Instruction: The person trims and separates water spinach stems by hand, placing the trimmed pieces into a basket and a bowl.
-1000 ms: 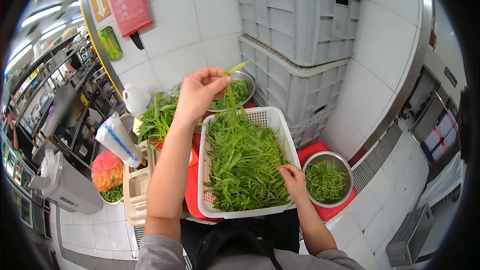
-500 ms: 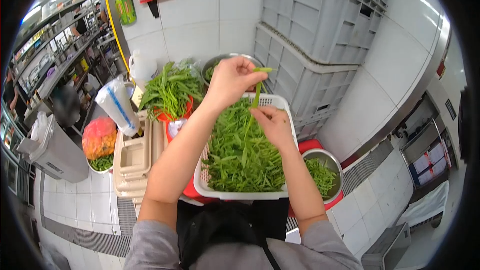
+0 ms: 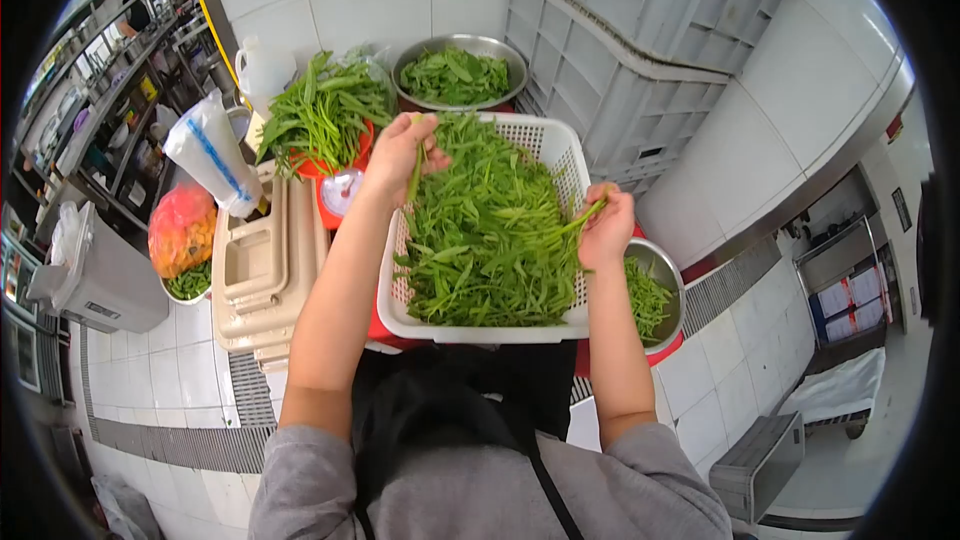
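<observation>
My left hand is closed over the left side of the white basket, pinching a short green stem of leafy greens that look like water spinach. At the basket's right rim, my right hand grips another water spinach stem, whose length runs left over the heap. Loose leaves and stems fill most of the white perforated basket. Behind it, a steel bowl holds picked leaves. Partly behind my right forearm, a second steel bowl holds cut stem pieces.
Whole greens lie on a red dial scale at left. Beside it are beige lidded containers and a plastic roll. Grey crates are stacked behind right. A grey bin stands far left.
My hands have moved apart from above the basket's back, left hand leftward, right hand rightward. The stem between them is now in separate pieces. The view has tilted down, uncovering the back bowl.
</observation>
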Demonstrator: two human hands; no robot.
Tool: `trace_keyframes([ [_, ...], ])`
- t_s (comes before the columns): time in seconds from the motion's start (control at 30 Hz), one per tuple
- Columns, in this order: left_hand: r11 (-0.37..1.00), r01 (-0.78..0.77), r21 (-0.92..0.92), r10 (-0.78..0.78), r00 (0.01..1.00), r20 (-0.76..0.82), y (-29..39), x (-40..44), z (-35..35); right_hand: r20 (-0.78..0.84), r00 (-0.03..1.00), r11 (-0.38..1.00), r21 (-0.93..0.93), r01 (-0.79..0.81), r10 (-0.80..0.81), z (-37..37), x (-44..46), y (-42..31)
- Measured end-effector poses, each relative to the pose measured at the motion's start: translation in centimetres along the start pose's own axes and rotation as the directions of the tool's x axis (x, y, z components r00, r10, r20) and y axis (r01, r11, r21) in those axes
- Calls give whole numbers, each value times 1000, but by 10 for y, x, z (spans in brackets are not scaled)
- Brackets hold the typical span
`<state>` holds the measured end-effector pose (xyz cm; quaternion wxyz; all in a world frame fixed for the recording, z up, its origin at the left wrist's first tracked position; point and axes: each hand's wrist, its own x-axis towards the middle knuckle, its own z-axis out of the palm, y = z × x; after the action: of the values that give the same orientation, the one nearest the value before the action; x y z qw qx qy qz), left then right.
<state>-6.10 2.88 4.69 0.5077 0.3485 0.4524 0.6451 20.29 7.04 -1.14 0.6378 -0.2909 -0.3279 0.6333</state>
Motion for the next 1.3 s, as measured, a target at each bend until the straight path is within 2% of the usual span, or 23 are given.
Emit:
trace_keyframes([
  [0.03,995,73,63,-76,996,42,-11,-4,-4,-31,999,999,46,-11,12,-2,-2,-4],
  [0.07,952,110,287,-121,992,22,-23,-12,-8,-62,998,996,92,-20,26,-5,-4,-8],
  [0.1,848,68,525,-121,990,67,-36,-24,-10,-92,995,990,140,-25,38,-7,-7,-13],
  [0.13,686,4,728,-129,985,117,-49,-35,-13,-119,993,998,60,-4,11,-8,-10,-18],
  [0.17,534,-143,833,-130,960,247,-66,-46,-20,-103,994,999,-31,28,-31,-11,-13,-19],
  [0.2,351,-94,932,-330,919,216,-71,-59,-18,-79,994,991,-123,61,-71,-14,-17,-19],
  [0.23,248,-185,951,-312,914,259,-85,-70,-19,-51,993,972,-213,96,-109,-15,-22,-20],
  [0.27,141,-275,951,-301,903,306,-100,-79,-22,-49,990,972,-201,118,-131,-12,-27,-17],
  [0.37,66,-250,966,-223,940,258,-130,-89,-28,12,996,945,-317,83,-83,-4,-44,-11],
  [0.4,147,-319,936,-101,937,335,-136,-88,-33,-27,999,945,-326,21,-32,3,-50,-11],
  [0.5,391,-79,917,-130,981,141,-90,-90,-17,45,999,837,-548,0,30,-4,-63,-3],
  [0.53,584,-28,812,-42,997,65,-87,-93,-16,70,995,809,-588,-17,72,-8,-69,-1],
  [0.67,719,34,694,-35,999,-12,-85,-88,-10,205,971,729,-683,50,125,5,-82,16],
  [0.77,788,30,615,-91,994,68,-83,-90,4,120,971,770,-632,-85,205,23,-73,24],
  [0.9,732,14,681,-153,978,145,-82,-96,11,132,945,831,-522,-191,300,33,-62,25],
  [0.93,606,-35,795,-144,978,153,-66,-102,17,108,943,830,-513,-218,314,35,-62,24],
  [0.97,641,-117,758,26,991,132,-66,-99,15,162,948,819,-557,-140,272,33,-59,27],
  [1.03,663,-292,689,351,934,57,-59,-92,15,273,942,779,-627,19,197,33,-55,32],
  [1.07,735,-225,640,250,967,53,-51,-85,13,290,923,716,-698,23,253,32,-55,32],
  [1.13,641,-324,695,264,944,197,-41,-75,20,310,877,573,-818,49,366,44,-59,20],
  [1.17,590,-377,714,266,926,270,-37,-71,25,332,882,589,-804,78,336,45,-60,22],
  [1.2,574,-311,758,183,950,252,-33,-70,30,352,885,604,-790,107,304,46,-61,25],
  [1.3,634,-292,716,173,956,237,-37,-68,36,392,898,708,-692,145,200,45,-62,26],
])
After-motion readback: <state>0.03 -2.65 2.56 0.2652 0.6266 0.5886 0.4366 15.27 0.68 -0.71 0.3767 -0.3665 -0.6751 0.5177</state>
